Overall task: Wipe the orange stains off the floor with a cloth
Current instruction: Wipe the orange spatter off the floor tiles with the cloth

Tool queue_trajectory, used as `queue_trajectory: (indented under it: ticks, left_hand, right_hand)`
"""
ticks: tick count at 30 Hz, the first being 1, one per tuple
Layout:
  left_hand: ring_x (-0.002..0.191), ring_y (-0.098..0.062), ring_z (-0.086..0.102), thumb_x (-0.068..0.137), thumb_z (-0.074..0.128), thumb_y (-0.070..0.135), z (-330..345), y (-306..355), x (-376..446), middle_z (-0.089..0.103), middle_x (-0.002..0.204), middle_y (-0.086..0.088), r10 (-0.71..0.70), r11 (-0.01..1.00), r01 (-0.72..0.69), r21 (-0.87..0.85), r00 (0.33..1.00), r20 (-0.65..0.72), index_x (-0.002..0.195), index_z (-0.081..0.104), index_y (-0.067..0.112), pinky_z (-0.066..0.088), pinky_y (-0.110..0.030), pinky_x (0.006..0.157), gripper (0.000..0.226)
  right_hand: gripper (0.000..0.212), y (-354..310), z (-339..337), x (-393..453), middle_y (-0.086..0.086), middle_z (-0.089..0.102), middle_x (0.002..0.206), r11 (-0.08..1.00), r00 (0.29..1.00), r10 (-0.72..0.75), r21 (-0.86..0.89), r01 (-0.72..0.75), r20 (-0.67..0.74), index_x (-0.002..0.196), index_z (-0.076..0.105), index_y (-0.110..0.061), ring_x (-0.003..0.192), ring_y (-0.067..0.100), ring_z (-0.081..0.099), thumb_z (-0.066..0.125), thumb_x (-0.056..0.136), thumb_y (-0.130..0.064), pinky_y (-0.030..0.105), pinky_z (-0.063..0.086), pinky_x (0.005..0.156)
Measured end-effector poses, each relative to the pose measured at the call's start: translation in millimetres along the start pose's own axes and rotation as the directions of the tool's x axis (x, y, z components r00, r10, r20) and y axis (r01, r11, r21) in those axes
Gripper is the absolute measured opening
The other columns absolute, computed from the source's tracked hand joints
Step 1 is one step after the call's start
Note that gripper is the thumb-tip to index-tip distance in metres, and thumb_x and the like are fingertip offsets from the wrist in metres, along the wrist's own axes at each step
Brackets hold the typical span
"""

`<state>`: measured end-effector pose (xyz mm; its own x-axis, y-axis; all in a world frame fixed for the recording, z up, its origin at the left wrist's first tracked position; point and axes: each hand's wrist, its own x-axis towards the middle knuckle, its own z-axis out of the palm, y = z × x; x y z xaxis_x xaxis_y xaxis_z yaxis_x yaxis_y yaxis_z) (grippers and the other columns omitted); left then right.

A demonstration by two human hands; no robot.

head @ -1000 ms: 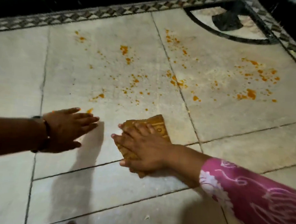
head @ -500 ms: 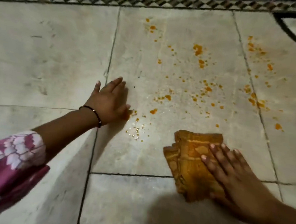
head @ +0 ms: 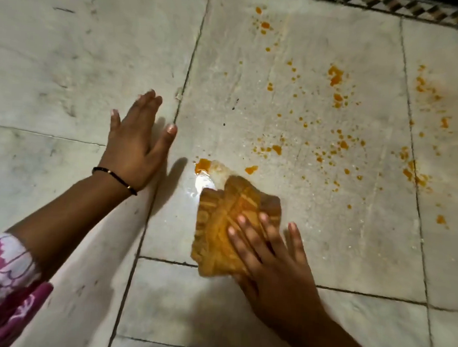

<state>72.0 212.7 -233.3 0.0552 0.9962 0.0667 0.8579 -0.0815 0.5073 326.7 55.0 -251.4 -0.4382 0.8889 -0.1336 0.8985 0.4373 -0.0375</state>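
Risk entry: my right hand flat, pressing the already orange-soaked cloth; left hand open, braced on the floor; the cloth may smear the orange stains wider rather than lift them.

Pale, perhaps marble floor tiles, patterned border

Cloth now sits further up the tile than half a second ago, rotated so one corner points at the nearest big orange stain; that corner is just beside it, with a pale smeared streak trailing between them. The small wet beads seen near that spot earlier now read as one glossy patch at the cloth's far-left edge. Right hand rides up with the cloth, fingers spread flatter across its near half. Left hand sits more on the left tile, thumb splayed out toward the joint line.
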Motion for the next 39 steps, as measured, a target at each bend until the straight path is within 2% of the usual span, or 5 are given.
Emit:
queue_trajectory:
  ticks: [8,14,19,27,39]
  left_hand:
    - [0.138,-0.001,0.009,0.086,0.012,0.059,8,-16,-80,0.015,0.153,0.007,-0.178,0.967,0.169,-0.189,0.984,-0.028,0.149,0.022,0.011,-0.005,-0.036,0.114,0.079]
    - [0.143,-0.008,0.010,0.091,0.013,0.056,10,-19,-87,0.012,0.154,0.006,-0.096,0.984,0.093,-0.152,0.995,-0.014,0.149,0.020,0.011,-0.006,-0.036,0.115,0.073]
    - [0.145,-0.015,0.008,0.091,0.004,0.063,22,-13,-96,0.008,0.155,0.001,-0.025,1.000,0.024,0.016,0.996,0.082,0.149,0.018,0.008,-0.010,-0.035,0.115,0.081]
    - [0.145,-0.018,0.006,0.093,0.003,0.060,25,-14,-99,0.009,0.157,-0.006,-0.022,0.996,0.019,0.084,0.999,0.040,0.149,0.016,0.005,-0.006,-0.038,0.116,0.080]
    - [0.146,-0.022,0.001,0.094,0.012,0.058,27,11,-87,0.002,0.158,-0.014,0.129,0.991,-0.131,0.041,0.990,0.065,0.149,0.004,0.005,-0.005,-0.042,0.115,0.077]
  right_hand:
    - [0.058,-73,5,57,0.009,0.038,0.149,0.965,0.965,-0.262,0.025,0.262,-0.015,0.141,0.042,-0.009,0.140,0.025,0.030,0.038,0.092,-0.038,0.044,0.017,0.115]
    - [0.062,18,-21,140,0.004,0.006,0.160,0.996,0.995,0.072,0.052,-0.076,0.066,0.152,0.009,-0.015,0.147,0.019,0.003,0.034,0.100,-0.039,0.032,-0.008,0.114]
    - [0.062,46,-9,27,0.010,0.024,0.154,0.952,0.953,0.303,0.036,-0.304,0.014,0.148,0.025,-0.006,0.142,0.025,0.021,0.023,0.097,-0.041,0.042,0.012,0.114]
    - [0.064,-56,7,86,0.008,0.037,0.150,0.993,0.996,0.036,0.115,-0.027,-0.078,0.144,0.037,-0.010,0.140,0.025,0.030,0.057,0.087,-0.029,0.044,0.012,0.114]
    - [0.062,39,-3,24,0.005,0.016,0.157,0.806,0.833,0.552,0.237,-0.542,0.027,0.149,0.022,-0.009,0.145,0.023,0.014,0.020,0.096,-0.041,0.047,0.009,0.116]
